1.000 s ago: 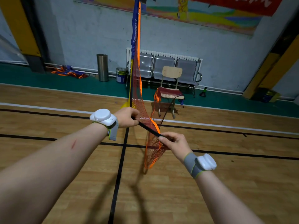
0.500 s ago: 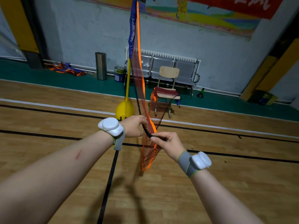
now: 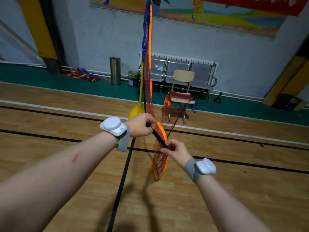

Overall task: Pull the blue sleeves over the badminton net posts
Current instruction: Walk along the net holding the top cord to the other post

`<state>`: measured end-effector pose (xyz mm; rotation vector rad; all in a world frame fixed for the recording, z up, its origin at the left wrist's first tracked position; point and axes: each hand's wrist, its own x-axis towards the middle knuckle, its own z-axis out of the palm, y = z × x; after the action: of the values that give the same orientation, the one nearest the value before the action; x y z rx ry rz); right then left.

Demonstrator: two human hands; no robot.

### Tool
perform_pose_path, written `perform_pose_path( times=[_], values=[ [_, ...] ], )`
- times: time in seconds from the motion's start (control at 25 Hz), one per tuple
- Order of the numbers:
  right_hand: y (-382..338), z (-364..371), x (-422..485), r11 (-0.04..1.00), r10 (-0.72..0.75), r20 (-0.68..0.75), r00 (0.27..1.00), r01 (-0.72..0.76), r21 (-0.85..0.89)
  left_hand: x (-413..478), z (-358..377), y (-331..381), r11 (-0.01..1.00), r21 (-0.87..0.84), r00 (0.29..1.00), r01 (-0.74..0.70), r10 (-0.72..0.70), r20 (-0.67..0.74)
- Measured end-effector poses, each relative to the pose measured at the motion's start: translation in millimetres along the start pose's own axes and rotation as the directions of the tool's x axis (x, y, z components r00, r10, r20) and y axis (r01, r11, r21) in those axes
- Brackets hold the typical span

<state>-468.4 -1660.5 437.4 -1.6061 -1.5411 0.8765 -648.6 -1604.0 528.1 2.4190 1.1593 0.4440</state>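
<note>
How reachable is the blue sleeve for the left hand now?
Probably not: the left hand grips the black net band, and the blue sleeve sits high on the yellow post beyond it.

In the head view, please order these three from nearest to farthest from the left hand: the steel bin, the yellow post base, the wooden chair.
1. Yellow post base, just behind the left hand.
2. Wooden chair, farther back, to the right.
3. Steel bin, by the back wall, to the left.
</note>
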Motion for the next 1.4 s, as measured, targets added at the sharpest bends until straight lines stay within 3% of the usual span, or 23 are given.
perform_pose_path(
  times=[0.36, 0.8, 1.04, 1.4],
  values=[
    [-2.7, -26.8, -18.5, 0.997, 0.014, -0.023, 1.000, -0.012, 0.081, -3.7, -3.5, -10.8, 0.994, 0.046, 0.995, 0.096, -0.096, -0.002],
    [-29.6, -27.2, -69.1, 0.980, -0.159, -0.017, 0.987, 0.160, 0.118, -16.2, 32.2, 26.3, 0.996, 0.032, 0.996, 0.080, -0.081, 0.031],
    [-23.2, -28.3, -82.7, 0.990, -0.123, -0.030, 0.992, 0.125, 0.070, -34.6, 48.4, 44.4, 0.999, 0.048, 0.995, -0.010, 0.005, 0.104],
    [-19.9, 6.2, -72.1, 0.998, -0.039, -0.053, 0.998, 0.042, 0.053, -62.3, 11.6, 30.9, 0.999, 0.036, 0.998, -0.025, 0.023, 0.052]
  ],
)
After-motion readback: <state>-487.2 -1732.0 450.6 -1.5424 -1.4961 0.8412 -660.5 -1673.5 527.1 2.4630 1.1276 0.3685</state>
